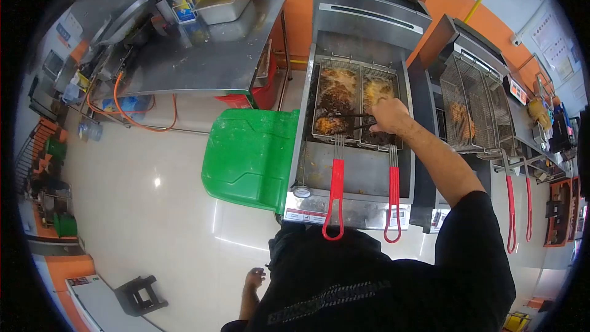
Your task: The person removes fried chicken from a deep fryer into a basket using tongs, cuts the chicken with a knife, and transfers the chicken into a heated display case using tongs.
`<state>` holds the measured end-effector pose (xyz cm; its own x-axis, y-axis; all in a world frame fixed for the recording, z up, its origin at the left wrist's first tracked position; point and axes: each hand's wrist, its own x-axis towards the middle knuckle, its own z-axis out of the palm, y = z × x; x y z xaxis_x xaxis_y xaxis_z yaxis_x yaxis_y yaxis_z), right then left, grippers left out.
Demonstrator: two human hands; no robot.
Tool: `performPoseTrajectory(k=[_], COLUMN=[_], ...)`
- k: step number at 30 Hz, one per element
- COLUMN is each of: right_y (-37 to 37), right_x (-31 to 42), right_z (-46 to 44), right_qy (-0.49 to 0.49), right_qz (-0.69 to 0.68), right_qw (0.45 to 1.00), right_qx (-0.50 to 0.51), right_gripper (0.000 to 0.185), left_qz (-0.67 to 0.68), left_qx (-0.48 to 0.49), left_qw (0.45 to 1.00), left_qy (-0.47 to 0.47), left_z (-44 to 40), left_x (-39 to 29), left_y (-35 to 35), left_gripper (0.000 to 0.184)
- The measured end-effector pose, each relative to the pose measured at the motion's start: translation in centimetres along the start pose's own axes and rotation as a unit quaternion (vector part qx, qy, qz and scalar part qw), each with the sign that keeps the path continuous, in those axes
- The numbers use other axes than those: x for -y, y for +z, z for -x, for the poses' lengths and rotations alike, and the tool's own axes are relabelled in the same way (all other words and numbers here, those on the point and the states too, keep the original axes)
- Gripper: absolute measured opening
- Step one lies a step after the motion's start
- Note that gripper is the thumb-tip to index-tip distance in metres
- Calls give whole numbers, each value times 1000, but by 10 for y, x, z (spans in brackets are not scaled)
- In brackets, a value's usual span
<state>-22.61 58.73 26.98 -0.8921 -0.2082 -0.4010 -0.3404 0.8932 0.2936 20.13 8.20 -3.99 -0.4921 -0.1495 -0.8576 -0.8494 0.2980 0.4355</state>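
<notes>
My right hand [389, 115] is closed around dark tongs [351, 121], reaching over the deep fryer [356, 169]. The two tong arms point left across the left fry basket [319, 89], their tips close to a golden fried piece [330, 125] at its near end. Bubbling oil and browned food fill that basket. The right fry basket [393, 80] also sits in foaming oil, partly covered by my hand. Red basket handles [335, 193] stick out toward me. Low at my side hangs my left hand [255, 277], its fingers loosely bent and apart, with nothing visible in them.
A green lid [252, 160] adjoins the fryer's left side. Further left stands a steel table [184, 67] with pans and a yellow-topped container [224, 9]. On the right, a second fryer holds raised wire baskets [470, 104] with fried food. An orange hose [123, 107] hangs below the table.
</notes>
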Motion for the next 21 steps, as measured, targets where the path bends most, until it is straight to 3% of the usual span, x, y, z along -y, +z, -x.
performPoseTrajectory(k=[5, 7, 10, 13, 19, 21], right_y=[2, 0, -6, -2, 1, 3], right_x=[-9, -13, -16, -24, -43, -50], right_z=[14, 21, 33, 41, 62, 66], right_qy=[-32, -44, -21, 0, 46, 49], right_qz=[-5, -5, 3, 9, -41, -78], right_qw=[998, 996, 998, 999, 994, 990], right_qx=[-47, -73, -54, -41, -92, -110], right_gripper=[47, 49, 48, 46, 51, 54], left_qz=[-23, 15, 73, 119, 49, 49], left_qx=[0, -2, 22, 29, 25, 31], left_qw=[1000, 1000, 996, 992, 998, 998], left_qy=[0, -26, 41, -2, -26, 24], left_z=[0, -17, -52, -59, -41, -46], left_x=[-13, -2, 34, 33, 7, 10], left_y=[2, 3, 0, -1, 3, 6], left_gripper=[25, 25, 26, 28, 28, 28])
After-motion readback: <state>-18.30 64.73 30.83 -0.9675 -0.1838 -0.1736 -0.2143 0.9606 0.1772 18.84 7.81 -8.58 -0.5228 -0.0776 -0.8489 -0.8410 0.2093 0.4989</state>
